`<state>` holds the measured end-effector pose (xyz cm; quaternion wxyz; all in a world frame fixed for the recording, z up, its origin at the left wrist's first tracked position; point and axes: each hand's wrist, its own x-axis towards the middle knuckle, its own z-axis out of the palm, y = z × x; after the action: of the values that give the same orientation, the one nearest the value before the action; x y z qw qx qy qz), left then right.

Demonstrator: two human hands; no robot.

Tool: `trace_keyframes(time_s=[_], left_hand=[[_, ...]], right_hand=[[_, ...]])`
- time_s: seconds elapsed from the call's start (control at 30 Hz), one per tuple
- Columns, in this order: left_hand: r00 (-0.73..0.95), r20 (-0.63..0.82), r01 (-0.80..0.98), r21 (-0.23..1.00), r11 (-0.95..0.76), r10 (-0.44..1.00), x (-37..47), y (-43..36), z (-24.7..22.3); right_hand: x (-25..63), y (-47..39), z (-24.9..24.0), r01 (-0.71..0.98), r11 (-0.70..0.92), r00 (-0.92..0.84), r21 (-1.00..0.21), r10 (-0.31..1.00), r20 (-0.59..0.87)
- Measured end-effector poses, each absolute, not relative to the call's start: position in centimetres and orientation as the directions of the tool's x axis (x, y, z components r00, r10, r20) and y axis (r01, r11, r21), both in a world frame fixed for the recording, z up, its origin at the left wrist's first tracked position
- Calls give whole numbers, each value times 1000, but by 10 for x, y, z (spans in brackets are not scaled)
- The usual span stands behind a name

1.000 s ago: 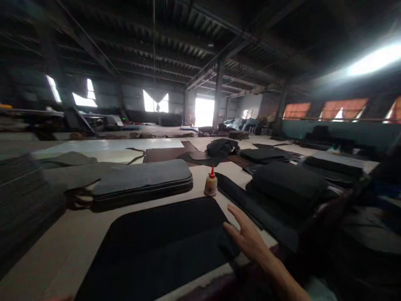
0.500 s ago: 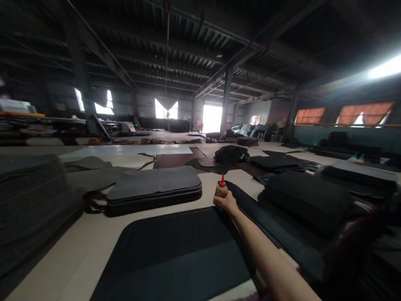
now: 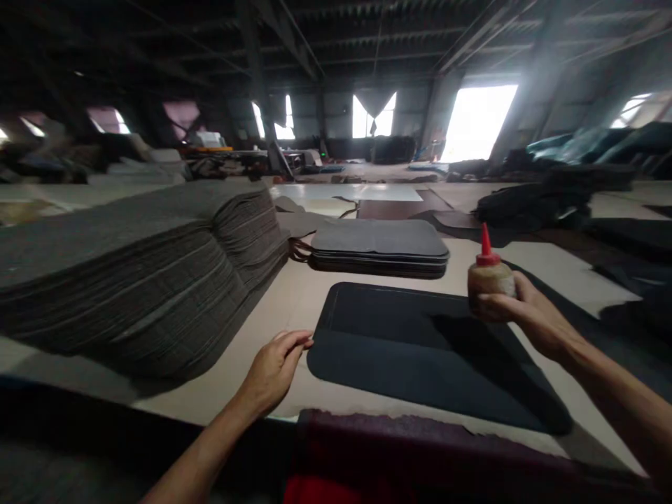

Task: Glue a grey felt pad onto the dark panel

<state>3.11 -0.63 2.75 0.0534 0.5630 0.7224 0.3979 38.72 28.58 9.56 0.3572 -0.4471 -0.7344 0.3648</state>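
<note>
My right hand [image 3: 519,311] grips a small glue bottle [image 3: 489,277] with a red pointed cap, held upright above the right part of a dark rounded fabric panel [image 3: 414,343] lying flat on the table. My left hand [image 3: 274,367] rests on the table with loosely bent fingers, its fingertips right at the panel's left edge. It holds nothing.
A tall stack of grey felt sheets [image 3: 131,266] fills the left side. A lower pile of grey panels [image 3: 378,245] lies behind the dark panel. Dark fabric heaps [image 3: 530,203] sit at the right. A maroon strip [image 3: 420,448] runs along the pale table's [image 3: 299,308] near edge.
My right hand took the glue bottle off the table and lifted it toward me. The view swung left and down, bringing my left hand and the tall felt stack into sight.
</note>
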Motion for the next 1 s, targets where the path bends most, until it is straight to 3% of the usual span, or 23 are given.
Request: trace_keyframes(time_s=[0.1, 0.33, 0.6, 1.0], left_hand=[[-405, 349, 725, 685, 65, 845, 31, -8, 23], [-275, 357, 811, 585, 16, 893, 34, -8, 26], [-296, 345, 807, 589, 40, 891, 36, -8, 27], [-251, 356, 826, 564, 7, 900, 35, -6, 28]], right_hand=[[379, 246, 104, 414, 302, -562, -859, 827, 19], [343, 181, 128, 585, 352, -630, -731, 764, -136], [302, 151, 133, 477, 430, -739, -767, 668, -85], [265, 142, 133, 408, 622, -847, -669, 532, -22]])
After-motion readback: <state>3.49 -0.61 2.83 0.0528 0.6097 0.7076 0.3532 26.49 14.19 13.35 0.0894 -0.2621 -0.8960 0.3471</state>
